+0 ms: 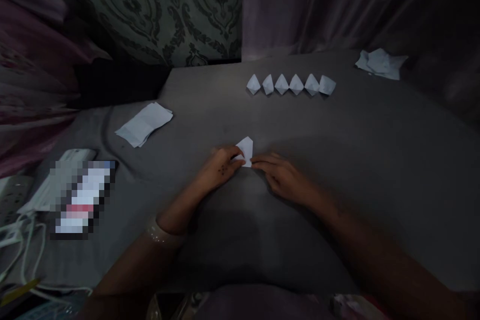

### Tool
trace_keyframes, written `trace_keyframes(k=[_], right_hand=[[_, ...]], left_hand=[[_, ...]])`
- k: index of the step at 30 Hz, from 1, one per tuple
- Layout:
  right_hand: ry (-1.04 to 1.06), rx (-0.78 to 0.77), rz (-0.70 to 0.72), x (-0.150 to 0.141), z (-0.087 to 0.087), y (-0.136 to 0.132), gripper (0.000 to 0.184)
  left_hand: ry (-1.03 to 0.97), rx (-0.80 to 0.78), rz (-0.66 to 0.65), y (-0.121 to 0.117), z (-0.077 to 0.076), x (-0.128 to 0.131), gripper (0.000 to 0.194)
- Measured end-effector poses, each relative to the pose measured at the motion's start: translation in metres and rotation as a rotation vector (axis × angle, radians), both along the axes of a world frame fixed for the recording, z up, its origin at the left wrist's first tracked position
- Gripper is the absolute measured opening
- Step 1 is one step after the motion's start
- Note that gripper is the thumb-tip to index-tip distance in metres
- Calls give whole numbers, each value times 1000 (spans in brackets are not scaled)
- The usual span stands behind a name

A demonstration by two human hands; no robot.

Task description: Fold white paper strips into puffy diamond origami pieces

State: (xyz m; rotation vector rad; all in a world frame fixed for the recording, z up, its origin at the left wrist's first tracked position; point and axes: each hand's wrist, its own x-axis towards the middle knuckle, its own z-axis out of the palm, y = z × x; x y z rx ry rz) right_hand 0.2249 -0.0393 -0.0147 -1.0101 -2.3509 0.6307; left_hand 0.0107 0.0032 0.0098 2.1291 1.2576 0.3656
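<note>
A small white folded paper (246,148) with a pointed top lies on the grey cloth in front of me. My left hand (224,164) pinches its left side between thumb and fingers. My right hand (282,174) is at the paper's lower right corner, thumb and fingertips pressed together on its edge. Beyond the hands, a row of several folded white paper shapes (296,85) stands on the cloth, each with a pointed top. Part of the folded paper is hidden by my left fingers.
A stack of white paper sheets (144,124) lies at the left, more crumpled-looking paper (380,64) at the far right. A phone-like device with a blurred screen (84,197), a white power strip (15,192) and white cables (28,250) occupy the left edge. Curtains (285,10) hang behind.
</note>
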Motion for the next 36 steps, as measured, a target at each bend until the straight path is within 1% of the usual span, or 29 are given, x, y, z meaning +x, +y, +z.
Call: trace_keyframes(k=[4, 7, 9, 11, 12, 14, 17, 21, 24, 29, 33, 36], right_hand=[[48, -60, -41, 1, 2, 1, 60], [54, -43, -20, 1, 2, 1, 66], [10, -5, 6, 0, 2, 1, 63], [-82, 33, -7, -1, 2, 0, 55], [-130, 51, -18, -2, 2, -1, 50], [-198, 90, -32, -4, 3, -2, 45], [-228, 122, -24, -5, 2, -2, 42], [-196, 118, -23, -6, 0, 1, 38], [-167, 136, -15, -6, -1, 3, 36], [-120, 162, 19, -6, -4, 7, 38], [-179, 125, 71, -8, -2, 13, 40], [-224, 114, 101, -10, 1, 16, 44]], left_hand=[[-23, -1, 4, 1, -5, -1, 18], [-26, -5, -4, 2, -7, -2, 18], [-21, -1, -11, 2, -8, -2, 18], [-6, 15, 0, 2, -10, -1, 17], [10, 31, 23, 1, -10, -1, 17], [53, 66, 109, -1, -12, -1, 19], [89, 68, 248, -4, -14, -1, 22], [66, 26, 310, -4, -15, -2, 17], [67, 14, 317, -3, -16, -3, 16], [65, 31, 296, -1, -17, -3, 15], [74, 57, 281, -2, -16, -1, 15], [99, 57, 290, -3, -14, -1, 16]])
